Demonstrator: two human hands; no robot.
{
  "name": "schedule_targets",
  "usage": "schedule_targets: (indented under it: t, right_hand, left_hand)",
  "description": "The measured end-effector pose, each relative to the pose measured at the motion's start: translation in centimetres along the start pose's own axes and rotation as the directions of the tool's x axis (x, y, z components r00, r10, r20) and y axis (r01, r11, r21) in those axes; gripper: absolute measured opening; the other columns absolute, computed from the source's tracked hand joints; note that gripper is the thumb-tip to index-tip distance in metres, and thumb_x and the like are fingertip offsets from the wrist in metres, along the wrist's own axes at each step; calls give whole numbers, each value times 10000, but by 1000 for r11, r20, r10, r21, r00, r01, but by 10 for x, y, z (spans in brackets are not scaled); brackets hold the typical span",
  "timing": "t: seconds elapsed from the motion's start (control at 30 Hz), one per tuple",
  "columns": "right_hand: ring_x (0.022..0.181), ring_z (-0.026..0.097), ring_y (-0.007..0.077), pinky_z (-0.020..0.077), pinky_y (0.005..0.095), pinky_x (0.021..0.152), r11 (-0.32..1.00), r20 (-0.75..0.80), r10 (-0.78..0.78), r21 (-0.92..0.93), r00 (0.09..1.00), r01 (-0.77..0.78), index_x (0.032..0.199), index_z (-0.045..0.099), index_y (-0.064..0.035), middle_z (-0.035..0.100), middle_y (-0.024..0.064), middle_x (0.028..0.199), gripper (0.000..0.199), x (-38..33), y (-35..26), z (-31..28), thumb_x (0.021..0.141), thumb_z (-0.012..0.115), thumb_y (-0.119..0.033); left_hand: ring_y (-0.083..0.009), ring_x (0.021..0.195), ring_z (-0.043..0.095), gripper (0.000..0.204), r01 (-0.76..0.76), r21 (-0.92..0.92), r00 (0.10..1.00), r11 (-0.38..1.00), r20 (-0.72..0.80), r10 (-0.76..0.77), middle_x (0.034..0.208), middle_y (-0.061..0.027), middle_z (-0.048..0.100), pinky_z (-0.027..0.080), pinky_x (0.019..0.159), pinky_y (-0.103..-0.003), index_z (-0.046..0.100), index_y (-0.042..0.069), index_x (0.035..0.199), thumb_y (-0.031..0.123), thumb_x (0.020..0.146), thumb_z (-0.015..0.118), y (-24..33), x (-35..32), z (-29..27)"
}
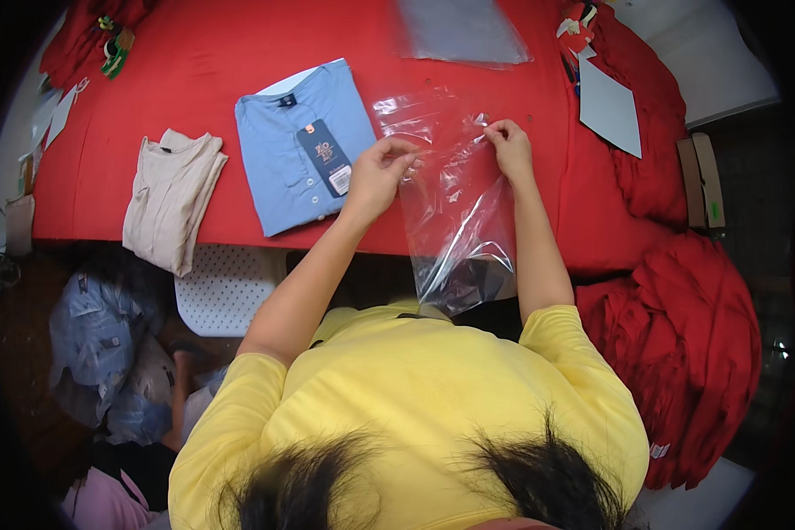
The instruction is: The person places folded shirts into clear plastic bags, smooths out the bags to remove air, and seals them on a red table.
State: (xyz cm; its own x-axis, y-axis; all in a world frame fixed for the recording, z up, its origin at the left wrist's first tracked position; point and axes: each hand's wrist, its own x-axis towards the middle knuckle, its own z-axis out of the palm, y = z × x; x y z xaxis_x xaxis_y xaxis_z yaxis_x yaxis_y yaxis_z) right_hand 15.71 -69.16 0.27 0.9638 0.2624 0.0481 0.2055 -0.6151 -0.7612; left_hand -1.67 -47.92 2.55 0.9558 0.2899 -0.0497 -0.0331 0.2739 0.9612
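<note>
A clear plastic bag [455, 208] hangs between my two hands over the table's near edge, its lower part reaching down toward my lap. My left hand [384, 172] pinches it on the left side, and my right hand [510, 150] grips its upper right edge. Left of the bag lies a folded light blue shirt [278, 168] with a row of buttons down the front. A dark hang tag [323, 157] rests on that shirt, and a white sheet edge shows behind its collar. Farther left, a folded beige garment [172, 194] partly overhangs the table edge.
A red cloth [203, 53] covers the table. A stack of clear bags [464, 31] lies at the far side. A white card [609, 108] sits at right near heaped red garments [680, 344]. A white perforated chair [225, 287] and bagged blue garments [97, 327] are at lower left, beside another person.
</note>
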Motion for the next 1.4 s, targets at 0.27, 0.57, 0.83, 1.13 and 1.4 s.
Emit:
schedule_targets:
  t: [0.27,0.57,0.83,1.13,1.4]
  right_hand:
    - [854,639,150,534,261,755,435,266,-54,874,962,-217,1120,531,-46,646,71,910,224,-79,-34,-26,907,601,-38]
    - [846,603,112,493,235,779,565,379,-191,797,905,-215,1041,642,13,665,61,982,154,-126,-72,7,908,603,-56]
    - [800,595,119,479,238,718,370,751,-321,660,577,-654,1090,597,-48,660,104,936,221,-161,-107,62,933,608,-203]
    - [788,610,118,498,258,719,420,521,-318,827,792,-375,1055,637,-5,655,61,917,162,-163,-123,80,917,579,-68]
    - [804,600,97,480,225,743,597,662,-167,658,731,-459,1160,578,13,640,38,910,341,-186,-115,99,827,643,-18]
  left_hand:
    - [-122,801,622,182,94,-166,995,982,-20,-98,974,-70,645,528,709,-247,598,2,1030,114,896,654,15,-52,-55]
    - [-139,793,562,174,100,-380,877,920,470,98,905,-94,603,445,712,-264,548,63,789,61,790,722,47,-114,-98]
    - [-141,775,529,349,-116,-182,916,977,361,176,860,-105,588,403,685,-282,389,101,599,32,705,715,74,-165,-138]
    - [-84,702,518,189,-19,209,971,978,236,-31,823,-16,581,424,641,-232,571,41,780,4,742,752,103,-189,-171]
    - [-59,781,546,105,127,173,992,977,-26,-125,850,7,611,449,707,-222,619,15,879,106,858,667,31,-184,-237]
